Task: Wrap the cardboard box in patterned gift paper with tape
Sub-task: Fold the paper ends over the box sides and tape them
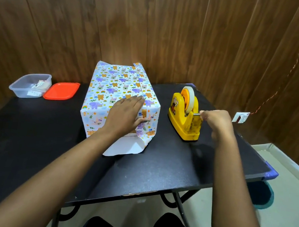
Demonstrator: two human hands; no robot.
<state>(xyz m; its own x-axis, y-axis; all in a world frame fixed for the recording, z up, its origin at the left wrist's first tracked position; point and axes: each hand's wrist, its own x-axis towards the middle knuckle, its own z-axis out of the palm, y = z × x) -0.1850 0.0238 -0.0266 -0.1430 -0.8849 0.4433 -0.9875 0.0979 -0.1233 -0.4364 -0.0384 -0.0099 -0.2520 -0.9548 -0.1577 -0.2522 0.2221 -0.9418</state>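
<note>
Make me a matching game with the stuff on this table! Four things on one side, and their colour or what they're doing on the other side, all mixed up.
Things:
1. tape dispenser
2. lid
3. left hand
4. right hand

Matches:
A. lying flat on the gift paper
B. yellow
C. pinching the tape at the dispenser
D. orange-red

Pairs: 1-B, 2-D, 3-A, 4-C

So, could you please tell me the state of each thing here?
Wrapped box: paper closed on top, near end flap unfolded.
Left hand: flat, pressing its top.
Tape dispenser: upright, tape roll loaded.
Right hand: pinching the roll's end at the cutter.
Clear container: open.
Red lid: off, beside it.
</note>
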